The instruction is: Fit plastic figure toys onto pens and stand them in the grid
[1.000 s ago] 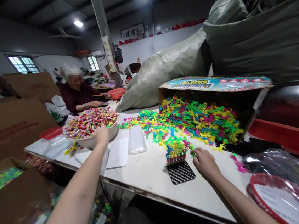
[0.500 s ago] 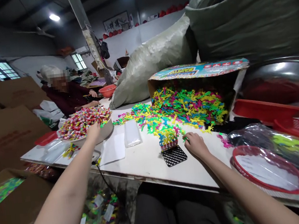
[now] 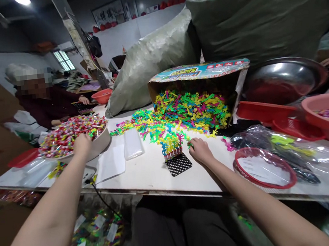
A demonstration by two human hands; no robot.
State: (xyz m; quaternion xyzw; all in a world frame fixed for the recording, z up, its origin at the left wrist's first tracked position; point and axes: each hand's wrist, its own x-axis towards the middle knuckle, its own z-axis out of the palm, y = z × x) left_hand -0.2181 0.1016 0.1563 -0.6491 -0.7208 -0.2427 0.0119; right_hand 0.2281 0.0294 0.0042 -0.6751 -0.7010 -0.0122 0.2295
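Observation:
My left hand dips into a wide pale bowl heaped with small, shiny, multicoloured pieces. Its fingers are bent down at the heap, and what they pinch is hidden. On the white table, my right hand is closed with its fingertips on a small green plastic figure. Just left of it lies a black perforated tray. Along the tray's far edge stands a row of small red-and-white pieces topped by blue, yellow and pink figures.
Behind the tray, bright plastic figures spill from a tipped cardboard box. A clear plastic packet and white sheet lie between bowl and tray. At right are a red basket and pink basin. A person sits at far left.
The view has turned to the right, so things appear further left. My left hand stays at the bowl, its fingers now lower against the heap. My right hand remains beside the tray.

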